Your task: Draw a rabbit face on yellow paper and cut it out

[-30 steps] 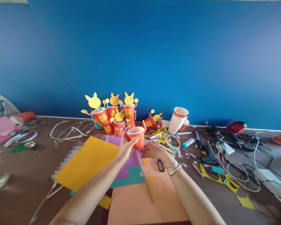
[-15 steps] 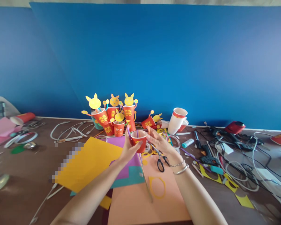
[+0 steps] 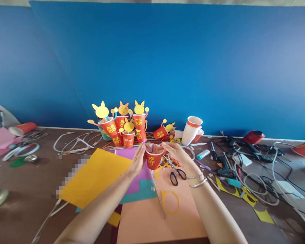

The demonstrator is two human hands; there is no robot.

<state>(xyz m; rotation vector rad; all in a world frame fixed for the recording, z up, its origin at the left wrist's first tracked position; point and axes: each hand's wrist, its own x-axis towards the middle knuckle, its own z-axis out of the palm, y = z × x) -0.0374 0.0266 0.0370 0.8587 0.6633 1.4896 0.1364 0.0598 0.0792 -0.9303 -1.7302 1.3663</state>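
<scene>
Lowered and shifted rightward since half a second ago: small red paper cup [image 3: 154, 160], now upright above the purple paper sheet [image 3: 142, 176]. Pressed between left hand [image 3: 138, 162] and right hand [image 3: 177, 153], fingertips pinching its rim from both sides. Just right, black-handled scissors [image 3: 176, 174] on peach paper sheet [image 3: 155, 217].

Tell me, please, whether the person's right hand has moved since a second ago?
Yes. The right hand has lifted off the orange paper sheet, away from the black-handled scissors, up to the red paper cup.
</scene>
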